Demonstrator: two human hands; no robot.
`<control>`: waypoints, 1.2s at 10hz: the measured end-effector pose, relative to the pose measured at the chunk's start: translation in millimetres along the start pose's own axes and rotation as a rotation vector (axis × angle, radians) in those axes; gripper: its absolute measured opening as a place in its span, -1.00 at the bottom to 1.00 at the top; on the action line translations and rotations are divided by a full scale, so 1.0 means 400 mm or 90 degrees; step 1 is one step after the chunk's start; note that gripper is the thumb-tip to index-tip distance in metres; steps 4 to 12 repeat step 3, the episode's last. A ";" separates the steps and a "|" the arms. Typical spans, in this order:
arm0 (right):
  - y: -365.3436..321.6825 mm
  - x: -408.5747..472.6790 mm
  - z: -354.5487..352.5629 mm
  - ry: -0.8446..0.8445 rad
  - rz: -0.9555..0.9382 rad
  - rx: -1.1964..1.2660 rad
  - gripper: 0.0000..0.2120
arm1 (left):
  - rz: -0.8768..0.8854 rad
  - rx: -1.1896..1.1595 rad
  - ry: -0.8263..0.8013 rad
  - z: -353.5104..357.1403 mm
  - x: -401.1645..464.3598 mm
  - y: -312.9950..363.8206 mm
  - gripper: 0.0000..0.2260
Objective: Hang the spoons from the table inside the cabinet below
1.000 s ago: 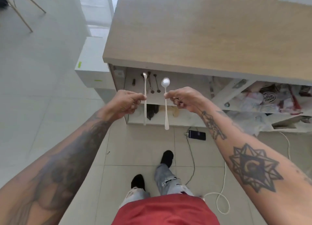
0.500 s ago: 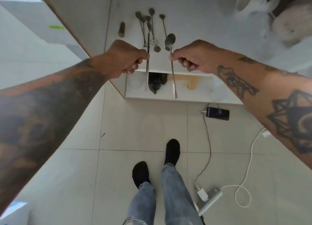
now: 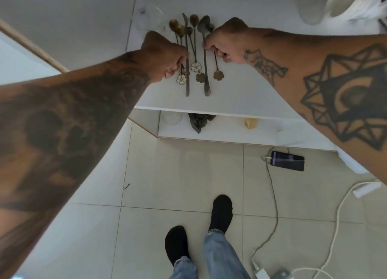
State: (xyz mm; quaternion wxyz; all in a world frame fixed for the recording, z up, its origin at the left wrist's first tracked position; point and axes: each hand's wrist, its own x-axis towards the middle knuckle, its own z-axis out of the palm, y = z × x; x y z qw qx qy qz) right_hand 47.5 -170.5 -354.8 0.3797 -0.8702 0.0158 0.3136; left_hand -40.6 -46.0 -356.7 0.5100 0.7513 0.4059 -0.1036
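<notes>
Spoons are being held upright against the white cabinet (image 3: 240, 86) back, one (image 3: 186, 77) pinched in the left hand (image 3: 165, 54), one (image 3: 205, 77) in the right hand (image 3: 226, 41), among small flower-ended spoons (image 3: 195, 54) hanging there. Pale floor tiles (image 3: 184, 169), a phone (image 3: 287, 160) and cables (image 3: 272, 195) are being shown below. No writing is being shown legibly.

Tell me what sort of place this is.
Probably a home kitchen or dining area: small spoons hang inside a white cabinet, stacked plates sit on a shelf, and a phone charges on the tiled floor.
</notes>
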 end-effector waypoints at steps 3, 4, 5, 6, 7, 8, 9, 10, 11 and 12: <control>-0.012 -0.105 -0.055 0.118 0.040 -0.059 -0.79 | 0.029 0.068 0.049 -0.040 -0.101 0.004 -0.86; -0.012 -0.105 -0.055 0.118 0.040 -0.059 -0.79 | 0.029 0.068 0.049 -0.040 -0.101 0.004 -0.86; -0.012 -0.105 -0.055 0.118 0.040 -0.059 -0.79 | 0.029 0.068 0.049 -0.040 -0.101 0.004 -0.86; -0.012 -0.105 -0.055 0.118 0.040 -0.059 -0.79 | 0.029 0.068 0.049 -0.040 -0.101 0.004 -0.86; -0.012 -0.105 -0.055 0.118 0.040 -0.059 -0.79 | 0.029 0.068 0.049 -0.040 -0.101 0.004 -0.86; -0.012 -0.105 -0.055 0.118 0.040 -0.059 -0.79 | 0.029 0.068 0.049 -0.040 -0.101 0.004 -0.86; -0.012 -0.105 -0.055 0.118 0.040 -0.059 -0.79 | 0.029 0.068 0.049 -0.040 -0.101 0.004 -0.86; -0.012 -0.105 -0.055 0.118 0.040 -0.059 -0.79 | 0.029 0.068 0.049 -0.040 -0.101 0.004 -0.86; -0.012 -0.105 -0.055 0.118 0.040 -0.059 -0.79 | 0.029 0.068 0.049 -0.040 -0.101 0.004 -0.86; -0.012 -0.105 -0.055 0.118 0.040 -0.059 -0.79 | 0.029 0.068 0.049 -0.040 -0.101 0.004 -0.86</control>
